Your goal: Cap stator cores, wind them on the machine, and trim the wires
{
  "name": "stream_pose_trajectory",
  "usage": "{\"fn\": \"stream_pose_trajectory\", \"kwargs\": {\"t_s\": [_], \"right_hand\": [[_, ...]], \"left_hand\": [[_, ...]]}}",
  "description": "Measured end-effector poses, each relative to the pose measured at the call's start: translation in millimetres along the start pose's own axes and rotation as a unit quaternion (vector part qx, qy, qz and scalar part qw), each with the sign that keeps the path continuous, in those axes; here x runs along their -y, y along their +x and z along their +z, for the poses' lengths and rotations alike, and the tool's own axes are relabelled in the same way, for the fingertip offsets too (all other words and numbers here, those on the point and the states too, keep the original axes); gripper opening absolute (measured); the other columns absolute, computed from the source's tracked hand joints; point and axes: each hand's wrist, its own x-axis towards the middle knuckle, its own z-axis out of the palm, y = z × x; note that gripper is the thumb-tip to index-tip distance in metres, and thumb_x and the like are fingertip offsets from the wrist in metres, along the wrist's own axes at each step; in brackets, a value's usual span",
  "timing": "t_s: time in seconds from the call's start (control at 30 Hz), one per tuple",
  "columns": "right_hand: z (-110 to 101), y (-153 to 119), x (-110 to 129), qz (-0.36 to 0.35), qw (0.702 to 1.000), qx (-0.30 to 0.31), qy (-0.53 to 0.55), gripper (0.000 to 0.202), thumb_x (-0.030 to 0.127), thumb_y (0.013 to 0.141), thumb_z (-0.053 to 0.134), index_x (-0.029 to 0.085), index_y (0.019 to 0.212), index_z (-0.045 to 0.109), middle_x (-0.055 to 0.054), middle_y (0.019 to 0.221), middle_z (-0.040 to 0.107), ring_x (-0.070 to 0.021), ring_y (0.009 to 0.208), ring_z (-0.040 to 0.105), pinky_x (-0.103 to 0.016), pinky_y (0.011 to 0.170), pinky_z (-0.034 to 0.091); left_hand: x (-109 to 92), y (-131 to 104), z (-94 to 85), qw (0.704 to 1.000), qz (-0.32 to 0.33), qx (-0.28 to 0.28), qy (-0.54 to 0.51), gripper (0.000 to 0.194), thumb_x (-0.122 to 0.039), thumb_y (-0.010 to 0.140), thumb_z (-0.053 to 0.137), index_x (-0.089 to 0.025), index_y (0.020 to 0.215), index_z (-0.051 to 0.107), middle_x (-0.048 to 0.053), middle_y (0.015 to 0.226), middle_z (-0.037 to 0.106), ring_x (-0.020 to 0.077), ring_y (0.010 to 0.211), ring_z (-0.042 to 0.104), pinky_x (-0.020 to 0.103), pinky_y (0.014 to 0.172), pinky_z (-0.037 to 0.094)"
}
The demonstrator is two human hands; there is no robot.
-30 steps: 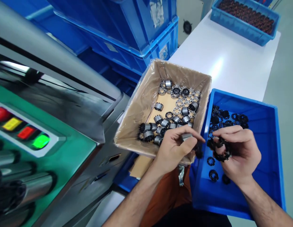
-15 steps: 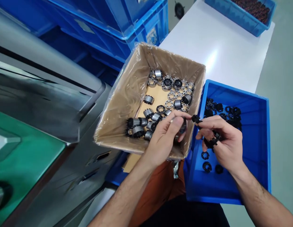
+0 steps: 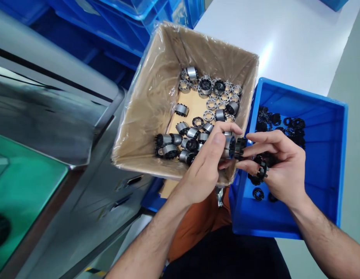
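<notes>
My left hand (image 3: 203, 170) grips a silver ring-shaped metal core (image 3: 228, 147) between thumb and fingers, over the near right side of a plastic-lined cardboard box (image 3: 145, 104). Facing it, my right hand (image 3: 286, 166) pinches a black toothed plastic ring (image 3: 240, 146) at its fingertips, right against the core's end; whether it is seated there I cannot tell. A second black ring (image 3: 263, 169) is tucked in the same hand. Inside the box lie bare metal rings (image 3: 211, 104) and several cores with black toothed ends (image 3: 181, 110).
Right of the box stands a blue bin (image 3: 341, 162) with loose black rings (image 3: 294, 124) in it. A white table (image 3: 284, 35) extends behind. Stacked blue crates (image 3: 122, 27) are at the back left, and a metal machine with a green panel (image 3: 26, 193) flanks the left.
My hands have come together, bringing the black ring in my right hand against the core in my left. The core has turned so its silver side shows. The view has shifted slightly.
</notes>
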Motion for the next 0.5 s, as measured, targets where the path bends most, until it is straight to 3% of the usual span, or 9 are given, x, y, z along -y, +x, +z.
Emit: {"fn": "stream_pose_trajectory", "kwargs": {"t_s": [0.17,0.37,0.43,0.5], "right_hand": [[4.6,1.1,0.1,0.017,1.0,-0.006,-0.007,0.037,0.036,0.079,0.116,0.029,0.108,0.092,0.0,0.093,0.093,-0.0202,0.082,0.091,-0.026,0.059,0.063],[8.1,-0.9,-5.3,0.004,1.0,-0.007,-0.002,0.027,0.037,0.081,0.115,0.028,0.097,0.095,0.0,0.09,0.091,-0.0187,0.079,0.086,-0.028,0.065,0.065],[4.8,0.3,-3.7,-0.007,1.0,0.007,-0.002,0.019,0.032,0.089,0.109,0.029,0.102,0.095,0.001,0.092,0.09,-0.0156,0.077,0.081,-0.028,0.066,0.062],[-0.2,2.6,-0.3,0.003,1.0,0.015,-0.001,0.011,0.029,0.1,0.099,0.028,0.109,0.092,0.002,0.091,0.086,-0.0121,0.069,0.073,-0.027,0.061,0.058]], "left_hand": [[2.4,-2.7,-1.4,0.999,0.022,0.017,0.023,0.047,-0.067,0.128,0.036,-0.032,0.144,0.064,0.006,0.121,0.067,0.0197,0.1,0.069,0.027,0.079,0.061],[-3.5,0.1,-3.4,0.997,0.02,0.046,0.05,0.043,-0.065,0.128,0.043,-0.032,0.145,0.066,0.003,0.103,0.069,0.0155,0.078,0.066,0.026,0.065,0.056],[-4.9,4.1,-4.6,0.998,0.019,0.066,0.014,0.042,-0.064,0.126,0.052,-0.031,0.145,0.069,-0.001,0.089,0.067,0.0128,0.063,0.063,0.025,0.056,0.051],[-5.3,8.5,-5.1,0.998,0.043,0.05,-0.021,0.044,-0.068,0.121,0.064,-0.026,0.131,0.073,-0.001,0.085,0.072,0.0112,0.056,0.064,0.024,0.051,0.049]]}}
